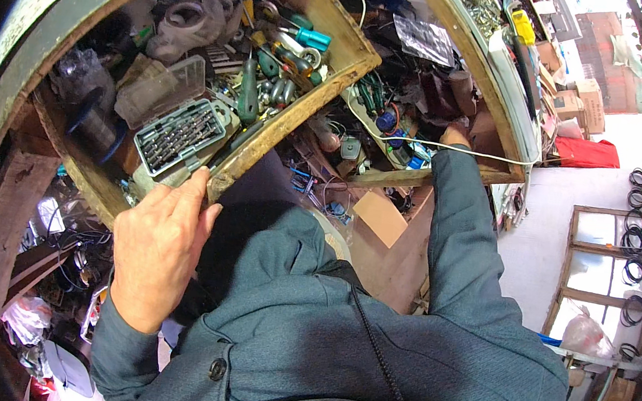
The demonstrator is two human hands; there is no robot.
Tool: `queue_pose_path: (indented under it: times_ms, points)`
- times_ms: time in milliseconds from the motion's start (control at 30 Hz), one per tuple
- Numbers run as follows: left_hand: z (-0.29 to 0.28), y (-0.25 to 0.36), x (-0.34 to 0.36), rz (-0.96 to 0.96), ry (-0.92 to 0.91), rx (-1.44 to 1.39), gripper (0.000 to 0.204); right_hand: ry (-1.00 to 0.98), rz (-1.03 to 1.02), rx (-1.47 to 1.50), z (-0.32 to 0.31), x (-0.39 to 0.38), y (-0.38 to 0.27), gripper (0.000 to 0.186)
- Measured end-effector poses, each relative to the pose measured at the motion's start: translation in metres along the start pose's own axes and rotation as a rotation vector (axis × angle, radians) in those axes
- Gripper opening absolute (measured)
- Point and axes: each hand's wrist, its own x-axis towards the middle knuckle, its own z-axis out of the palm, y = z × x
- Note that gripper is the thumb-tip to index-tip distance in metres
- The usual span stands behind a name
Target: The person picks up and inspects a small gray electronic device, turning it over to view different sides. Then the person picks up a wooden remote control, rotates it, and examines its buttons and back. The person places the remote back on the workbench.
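Wooden drawer (287,113) full of tools sits tilted ahead of the person, its long axis running up and right. Left hand (158,241) grips its near front edge, fingers curled over the rim beside a bit case (178,135). Right hand (455,136) reaches well off into clutter, its grip hidden.

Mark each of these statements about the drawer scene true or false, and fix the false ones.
1. The left hand grips the wooden drawer's front edge. True.
2. The drill bit case in the drawer lies open. True.
3. The right hand holds a green-handled screwdriver. False: the screwdriver lies in the drawer; the right hand reaches into clutter farther back.
4. The sleeves are red. False: they are grey-blue.
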Motion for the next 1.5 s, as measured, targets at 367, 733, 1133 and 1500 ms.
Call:
queue_pose_path:
  times_ms: [367,733,1133,1500]
  points:
    - [0.005,-0.002,0.000,0.011,0.025,-0.006,0.047,-0.237,-0.088,0.437,0.007,-0.081,-0.065,0.028]
    - [0.008,-0.006,0.003,0.043,0.028,-0.050,0.049,0.164,0.194,1.633,0.124,-0.074,-0.056,0.055]
    - [0.006,-0.004,0.000,0.052,0.046,-0.023,0.048,-0.156,0.525,2.283,0.063,-0.033,-0.029,0.045]
    - [0.003,-0.003,0.001,0.046,0.018,0.010,0.046,-0.191,0.443,2.281,0.045,-0.017,-0.002,0.030]
